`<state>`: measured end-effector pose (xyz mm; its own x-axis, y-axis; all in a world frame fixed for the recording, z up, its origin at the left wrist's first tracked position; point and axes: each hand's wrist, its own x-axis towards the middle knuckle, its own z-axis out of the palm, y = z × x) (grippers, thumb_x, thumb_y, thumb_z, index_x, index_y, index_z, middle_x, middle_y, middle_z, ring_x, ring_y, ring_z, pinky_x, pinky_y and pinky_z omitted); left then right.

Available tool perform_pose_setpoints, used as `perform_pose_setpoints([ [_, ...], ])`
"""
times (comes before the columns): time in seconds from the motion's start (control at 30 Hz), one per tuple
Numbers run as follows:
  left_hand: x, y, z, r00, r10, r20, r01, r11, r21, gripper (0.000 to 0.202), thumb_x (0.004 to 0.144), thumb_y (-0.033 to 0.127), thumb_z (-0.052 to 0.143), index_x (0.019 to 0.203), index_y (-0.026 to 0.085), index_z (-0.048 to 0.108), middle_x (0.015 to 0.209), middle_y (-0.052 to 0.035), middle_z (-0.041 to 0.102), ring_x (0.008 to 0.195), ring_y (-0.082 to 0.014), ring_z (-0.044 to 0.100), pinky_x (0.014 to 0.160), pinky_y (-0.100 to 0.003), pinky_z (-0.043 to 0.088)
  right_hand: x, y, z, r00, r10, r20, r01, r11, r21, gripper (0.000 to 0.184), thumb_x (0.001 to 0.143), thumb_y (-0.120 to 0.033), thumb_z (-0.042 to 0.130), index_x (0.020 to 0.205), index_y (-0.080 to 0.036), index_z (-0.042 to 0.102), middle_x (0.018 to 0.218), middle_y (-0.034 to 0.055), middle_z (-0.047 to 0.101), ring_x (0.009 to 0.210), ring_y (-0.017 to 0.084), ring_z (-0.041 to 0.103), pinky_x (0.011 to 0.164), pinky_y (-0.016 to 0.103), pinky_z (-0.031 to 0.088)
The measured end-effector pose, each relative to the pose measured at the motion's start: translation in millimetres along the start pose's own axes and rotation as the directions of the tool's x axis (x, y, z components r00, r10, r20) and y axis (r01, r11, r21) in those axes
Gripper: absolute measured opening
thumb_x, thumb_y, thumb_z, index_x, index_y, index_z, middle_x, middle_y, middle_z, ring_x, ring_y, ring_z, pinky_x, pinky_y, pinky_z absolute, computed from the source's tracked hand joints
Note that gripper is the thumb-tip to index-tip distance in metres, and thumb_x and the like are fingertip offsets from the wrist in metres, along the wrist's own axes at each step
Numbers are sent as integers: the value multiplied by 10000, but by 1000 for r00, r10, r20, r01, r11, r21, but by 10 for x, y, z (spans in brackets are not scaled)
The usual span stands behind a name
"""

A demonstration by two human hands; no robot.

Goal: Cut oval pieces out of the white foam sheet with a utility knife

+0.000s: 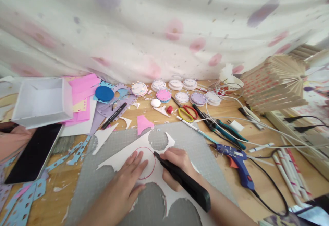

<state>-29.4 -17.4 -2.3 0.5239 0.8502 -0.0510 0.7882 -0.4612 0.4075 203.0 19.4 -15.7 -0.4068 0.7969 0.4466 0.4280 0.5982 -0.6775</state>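
White sheet [158,175] lies on grey mat [100,191], presumably shielding the desk [56,205]; left hand [131,173], spread flat, grasps nothing, likely steadying the sheet; right hand [177,166] curls round black cutter [187,181].

Home craft space: curtain [154,30], glue gun [238,156]

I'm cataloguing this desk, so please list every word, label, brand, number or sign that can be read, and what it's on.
No text is clear enough to quote.
Marker: pale print, too small to read.
Glue gun: label, too blurred.
Bowl: red markings, unreadable.
Cutter: no lettering visible.
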Motion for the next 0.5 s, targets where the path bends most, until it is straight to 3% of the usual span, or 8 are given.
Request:
perform_pose_setpoints([
  [0.2,-24,-45,84,998,51,-48,-47,996,76,573,879,219,596,1426,265,429,1542,-73,345,1405,-261,345,1035,-471,455,-26,-15,18,997,34,-64,-30,998,60,177,571,-170,456,733,-238,433,564,-56,303,474,133,311,509,277,256],
  [0.5,-45,-56,127,993,82,-80,-73,991,115,624,884,228,593,1462,267,362,1552,-57,340,1417,-251,331,1045,-455,462,-49,-165,2,982,184,36,-187,976,112,229,619,-112,504,778,-250,414,587,-53,384,503,136,378,509,265,300],
])
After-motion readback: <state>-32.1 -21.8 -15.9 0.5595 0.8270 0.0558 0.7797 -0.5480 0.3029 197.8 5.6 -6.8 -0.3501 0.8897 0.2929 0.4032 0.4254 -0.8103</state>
